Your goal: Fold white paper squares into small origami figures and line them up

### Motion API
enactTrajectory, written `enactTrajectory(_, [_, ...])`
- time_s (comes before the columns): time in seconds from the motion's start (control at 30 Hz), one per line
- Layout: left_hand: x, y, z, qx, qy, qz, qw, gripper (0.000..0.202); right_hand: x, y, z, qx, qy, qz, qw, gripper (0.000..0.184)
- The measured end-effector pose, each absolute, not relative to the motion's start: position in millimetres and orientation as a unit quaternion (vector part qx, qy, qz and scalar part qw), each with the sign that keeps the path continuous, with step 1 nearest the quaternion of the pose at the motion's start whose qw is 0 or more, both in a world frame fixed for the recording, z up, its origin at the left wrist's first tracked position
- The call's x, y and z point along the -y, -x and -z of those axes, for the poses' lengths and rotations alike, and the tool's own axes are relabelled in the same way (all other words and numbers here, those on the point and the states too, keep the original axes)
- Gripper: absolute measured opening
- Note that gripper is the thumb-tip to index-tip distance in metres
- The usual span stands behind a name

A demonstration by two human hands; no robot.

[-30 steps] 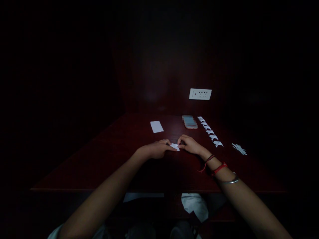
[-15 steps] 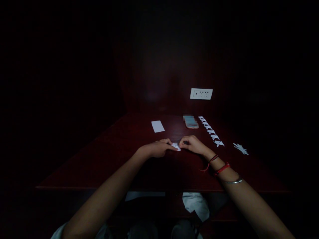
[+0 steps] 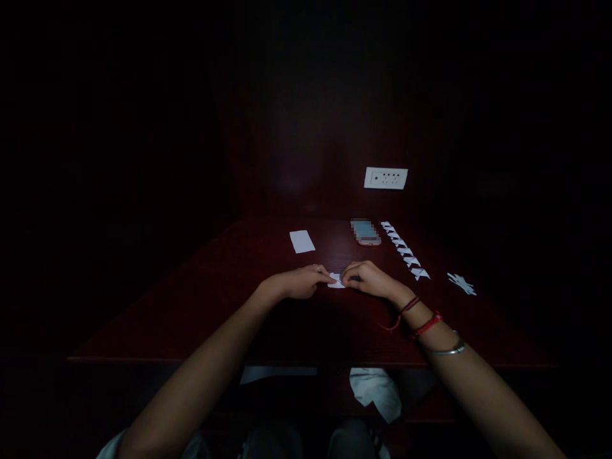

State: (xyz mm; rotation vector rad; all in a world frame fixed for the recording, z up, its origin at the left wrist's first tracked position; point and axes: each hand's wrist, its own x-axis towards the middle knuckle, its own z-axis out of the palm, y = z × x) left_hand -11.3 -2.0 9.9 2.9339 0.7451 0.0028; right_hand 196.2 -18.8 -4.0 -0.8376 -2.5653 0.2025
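Observation:
A small folded piece of white paper [image 3: 336, 281] lies on the dark red table [image 3: 201, 306], between my two hands. My left hand [image 3: 303, 282] has its fingers on the paper's left side, pressing it to the tabletop. From the other side, my right hand [image 3: 366, 278] pinches the paper's right edge with bent fingers. The fingertips cover part of the paper, so its exact folds are hard to make out.
Beyond my hands lie a flat white sheet [image 3: 302, 241] and a phone [image 3: 366, 232]. A row of several folded white papers [image 3: 404, 250] runs along the right, near some white strips [image 3: 461, 284]. A socket panel [image 3: 386, 178] is on the back wall.
The left fingers have shifted slightly on the paper, and the right fingertips have come in over its right part. More of the paper's front shows now.

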Motion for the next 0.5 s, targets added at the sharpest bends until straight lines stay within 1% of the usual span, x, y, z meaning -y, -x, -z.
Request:
enactTrajectory(0.17, [3.3,9.1,-9.5,-0.253,-0.967,-0.024,0.027,0.051,19.8,-195.8,3.4,0.929,0.299,-0.070,0.207,0.015])
enactTrajectory(0.33, [5.3,7.7,-4.7,-0.276,-0.961,-0.017,-0.003,0.047,21.6,-194.8,1.8,0.932,0.298,-0.073,0.194,0.016])
enactTrajectory(0.5, [14.7,2.2,-9.3,-0.311,-0.950,0.005,-0.035,0.039,24.1,-194.4,-0.7,0.925,0.321,-0.074,0.187,0.017])
